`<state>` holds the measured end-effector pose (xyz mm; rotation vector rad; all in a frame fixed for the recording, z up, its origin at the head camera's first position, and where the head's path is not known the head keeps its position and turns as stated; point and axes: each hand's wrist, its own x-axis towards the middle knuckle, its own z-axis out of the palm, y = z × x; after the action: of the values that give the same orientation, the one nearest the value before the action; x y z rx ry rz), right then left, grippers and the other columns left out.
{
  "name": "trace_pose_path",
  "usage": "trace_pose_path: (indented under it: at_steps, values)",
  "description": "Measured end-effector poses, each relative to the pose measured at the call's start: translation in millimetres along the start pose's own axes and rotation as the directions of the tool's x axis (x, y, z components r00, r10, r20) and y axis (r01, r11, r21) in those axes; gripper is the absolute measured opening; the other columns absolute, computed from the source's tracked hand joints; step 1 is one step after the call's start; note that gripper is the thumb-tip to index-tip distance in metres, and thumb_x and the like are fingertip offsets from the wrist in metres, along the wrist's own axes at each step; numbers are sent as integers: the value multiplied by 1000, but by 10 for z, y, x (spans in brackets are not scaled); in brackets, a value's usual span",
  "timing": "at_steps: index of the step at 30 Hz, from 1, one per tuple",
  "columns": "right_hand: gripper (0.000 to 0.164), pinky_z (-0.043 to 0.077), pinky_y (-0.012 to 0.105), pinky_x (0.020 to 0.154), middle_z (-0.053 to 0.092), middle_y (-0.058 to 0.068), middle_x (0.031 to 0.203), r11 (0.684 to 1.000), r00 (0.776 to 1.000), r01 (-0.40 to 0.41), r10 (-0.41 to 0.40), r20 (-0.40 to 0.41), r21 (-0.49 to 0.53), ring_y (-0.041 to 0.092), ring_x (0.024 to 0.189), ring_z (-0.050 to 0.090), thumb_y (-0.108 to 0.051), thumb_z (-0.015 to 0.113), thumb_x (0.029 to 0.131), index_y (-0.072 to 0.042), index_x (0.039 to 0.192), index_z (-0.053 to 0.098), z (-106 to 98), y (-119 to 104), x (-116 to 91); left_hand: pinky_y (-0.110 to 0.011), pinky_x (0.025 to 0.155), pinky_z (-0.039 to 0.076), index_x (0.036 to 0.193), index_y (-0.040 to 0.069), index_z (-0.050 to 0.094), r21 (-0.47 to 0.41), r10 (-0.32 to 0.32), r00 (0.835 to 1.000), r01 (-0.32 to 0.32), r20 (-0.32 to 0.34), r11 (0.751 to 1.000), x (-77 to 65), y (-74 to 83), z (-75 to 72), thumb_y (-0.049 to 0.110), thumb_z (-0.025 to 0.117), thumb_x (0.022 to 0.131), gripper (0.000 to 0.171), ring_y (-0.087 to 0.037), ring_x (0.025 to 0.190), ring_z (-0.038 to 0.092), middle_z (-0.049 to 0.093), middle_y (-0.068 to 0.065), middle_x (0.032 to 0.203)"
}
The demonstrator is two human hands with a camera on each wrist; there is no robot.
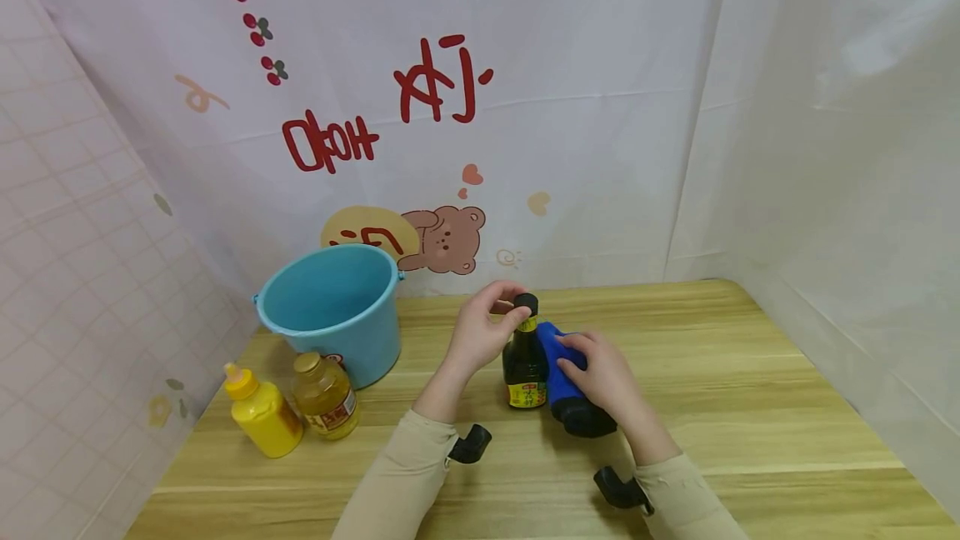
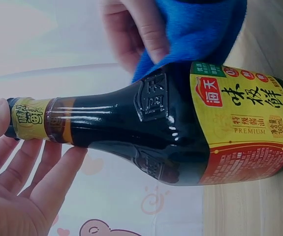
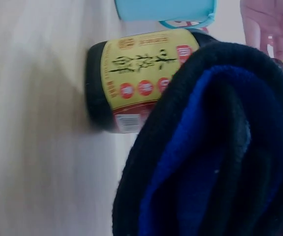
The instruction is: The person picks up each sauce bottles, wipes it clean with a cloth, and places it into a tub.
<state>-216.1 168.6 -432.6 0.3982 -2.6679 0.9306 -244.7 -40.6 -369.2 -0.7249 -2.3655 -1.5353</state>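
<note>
A dark soy sauce bottle with a black cap and yellow label stands upright on the table. My left hand holds it by the cap and neck, thumb on the cap and fingers along the neck in the left wrist view. A folded blue cloth with black edging lies against the bottle's right side. My right hand grips this cloth, its fingers near the bottle's shoulder. In the right wrist view the cloth covers part of the bottle's label and hides most of the right hand.
Back left on the wooden table stands a light blue bucket. In front of it are a honey-coloured jar with a gold lid and a yellow squeeze bottle. A printed white curtain hangs behind the table.
</note>
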Motion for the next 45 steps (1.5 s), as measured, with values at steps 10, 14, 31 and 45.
trace_pose_path:
  at_steps: [10,14,31,45]
  values:
    - [32,48,55,92,63,21,115,998,997,-65,65,42,-12,40,105,61,-12,74,88,1,117,69,106,74,-45,-32,73,57,117,13,66,2,6,1000,-6,2,1000,1,-2,12,20,68,95,23,-21,95,67,67,-3,109]
    - [30,48,54,92,63,20,114,994,990,-100,104,95,-53,38,106,61,-12,74,89,1,115,69,152,86,-58,-33,75,57,117,13,66,-1,-3,1000,3,4,1000,4,11,14,20,68,96,23,-21,96,67,67,-2,109]
    - [28,54,49,75,62,15,99,956,981,-36,89,172,-292,33,79,64,-14,80,82,-5,108,73,170,-35,-48,-36,79,56,116,12,66,-1,10,1000,-10,4,1000,16,9,-9,18,68,95,22,-22,95,66,67,-3,108]
    - [43,49,59,89,61,23,120,999,998,12,-13,-53,-30,43,107,61,-11,76,87,-6,128,66,-150,46,49,-35,77,57,117,11,66,4,14,1000,-14,2,1000,16,3,-10,18,68,95,23,-25,96,67,67,-5,108]
